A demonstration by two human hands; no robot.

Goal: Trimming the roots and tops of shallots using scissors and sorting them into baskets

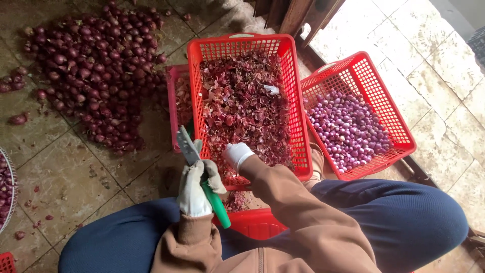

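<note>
Head view: left hand [194, 189] in white cloth glove, fingers curled tight round green-handled knife [202, 174], grey blade pointing up. Right hand [237, 154] in white glove, reaching down into big red plastic basket [290, 76] full of dry red onion skins [245, 108]; fingers hidden, cannot tell how open. Second red plastic basket [386, 96] just beside it, holding peeled purple small onions [346, 129]. Pile of dark unpeeled onions [96, 71] on tiled floor [65, 177], left side.
</note>
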